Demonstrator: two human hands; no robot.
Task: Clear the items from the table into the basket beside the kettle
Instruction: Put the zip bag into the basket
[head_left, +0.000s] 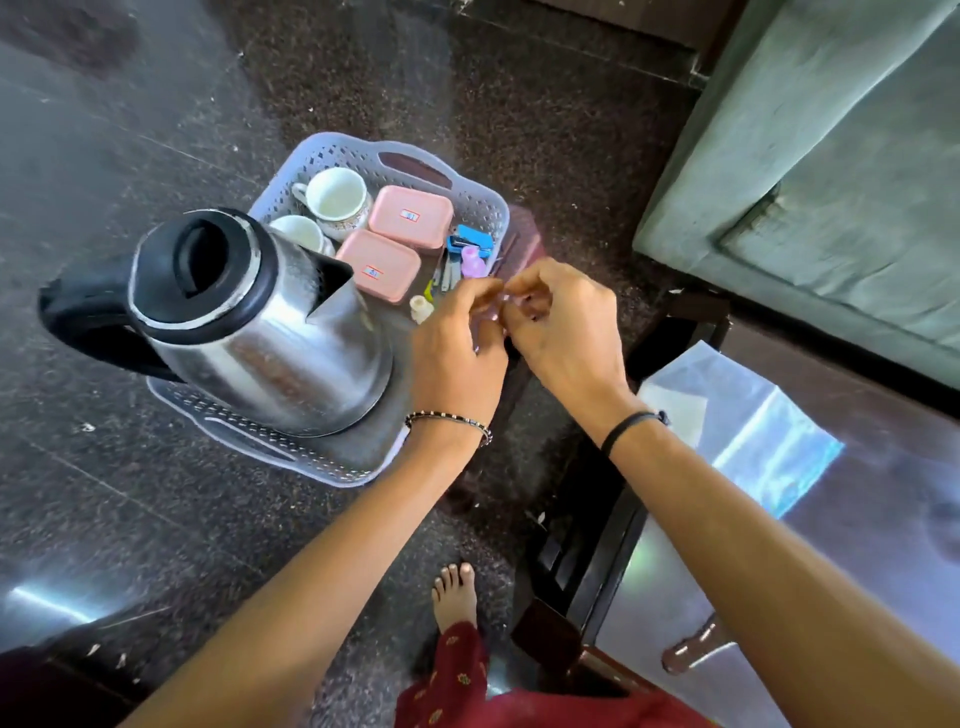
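Judging handling first, we record a small item (500, 306) caught between the fingertips of both hands, to the right of the kettle (260, 322) and above the basket (483, 208) rim on that side. It is pale, largely hidden by the fingers and too blurred to identify. From its size we judge it light and easily dropped. A fingertip pinch is the fitting hold, with release low over the basket so it does not bounce out through the perforated wall.

The left hand (457, 338), nearer the kettle, has its fingers curled inward and its tips meet those of the right hand (566, 322), which is curled likewise. Both appear to pinch the item. We cannot tell which hand bears it.

Behind the kettle, the basket holds two white cups (335, 197). To the kettle's right lie two pink boxes (410, 215), a blue stapler (470, 241), a pink bottle (474, 262) and a cream bottle (420, 307). We judge the cups fragile, so anything added should be set down clear of them.
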